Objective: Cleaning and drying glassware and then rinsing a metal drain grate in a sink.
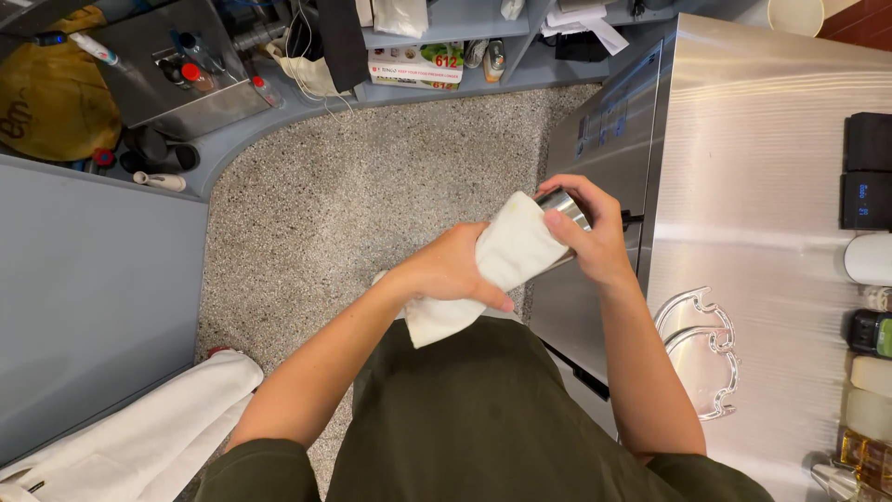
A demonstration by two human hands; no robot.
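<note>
A shiny steel cup (pixel 566 206) is gripped at its top end by my right hand (pixel 590 232), held over the speckled floor beside the counter. Most of the cup is wrapped in a white cloth (pixel 506 256). My left hand (pixel 451 271) clasps that cloth around the cup's lower part, and a loose end of the cloth hangs down toward my dark green apron (pixel 465 418).
A stainless steel counter (pixel 762 186) runs along the right, with a clear plastic holder (pixel 706 353), a black device (pixel 866 172) and several bottles at its far edge. Grey shelves (pixel 446 42) with boxes and bottles lie ahead. A white cloth (pixel 139 437) hangs at lower left.
</note>
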